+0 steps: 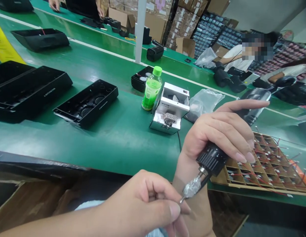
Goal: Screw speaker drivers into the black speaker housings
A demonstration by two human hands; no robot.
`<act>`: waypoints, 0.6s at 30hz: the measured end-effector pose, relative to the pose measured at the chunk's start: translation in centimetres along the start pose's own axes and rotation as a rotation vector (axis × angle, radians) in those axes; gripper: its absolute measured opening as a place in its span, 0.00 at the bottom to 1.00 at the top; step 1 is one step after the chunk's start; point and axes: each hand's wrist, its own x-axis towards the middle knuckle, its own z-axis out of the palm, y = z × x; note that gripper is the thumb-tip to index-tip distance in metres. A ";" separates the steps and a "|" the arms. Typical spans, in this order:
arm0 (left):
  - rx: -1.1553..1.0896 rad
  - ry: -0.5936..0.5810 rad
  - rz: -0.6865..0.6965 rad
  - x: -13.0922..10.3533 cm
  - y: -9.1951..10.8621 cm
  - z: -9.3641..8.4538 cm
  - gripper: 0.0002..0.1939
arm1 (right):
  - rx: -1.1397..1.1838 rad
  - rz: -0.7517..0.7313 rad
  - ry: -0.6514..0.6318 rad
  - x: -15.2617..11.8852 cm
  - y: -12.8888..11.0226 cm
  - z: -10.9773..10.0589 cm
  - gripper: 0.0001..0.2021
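My right hand (219,131) is wrapped around a black electric screwdriver (213,159), its index finger stretched along the body. The tool slants down and left over my forearm. Clear, crumpled wrapping (192,187) surrounds the bit below the chuck, and a thin metal tip sticks out. At that tip, my left hand (157,204) is closed with thumb and index finger pinched. Whatever small piece lies between those fingertips is hidden. Beyond my hands stands a silver screw-feeder-like machine (171,108) with a metal fixture on its front.
A bottle with a green cap (153,89) stands beside the machine. Open black speaker housings (86,102) lie on the green bench (113,144) at left. A divided cardboard tray (266,164) with red-wired parts sits at right. A clear plastic bag (204,100) lies behind. Co-workers sit across.
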 end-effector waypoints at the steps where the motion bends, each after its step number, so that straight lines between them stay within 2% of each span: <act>1: -0.010 0.005 -0.013 0.0 0.0 0.1 0.11 | 0.030 0.000 -0.005 0.0 -0.1 -0.3 0.41; 4: -0.056 0.020 -0.041 -0.1 0.0 0.4 0.13 | 0.263 0.059 -0.042 0.1 -0.8 -1.1 0.39; 7: -0.135 0.002 -0.030 0.0 -0.3 0.5 0.15 | 0.806 0.224 -0.123 0.3 -1.5 -1.4 0.39; 9: -0.169 0.001 -0.026 0.2 -0.7 0.4 0.16 | 1.023 0.287 -0.162 0.3 -1.9 -1.3 0.39; 15: -0.113 -0.004 0.020 0.9 -1.1 -0.3 0.16 | 1.135 0.372 -0.301 0.3 -3.0 -1.6 0.39; 18: 0.050 0.014 0.034 0.7 -0.7 -1.0 0.12 | 1.294 0.495 -0.437 0.9 -2.7 -1.3 0.36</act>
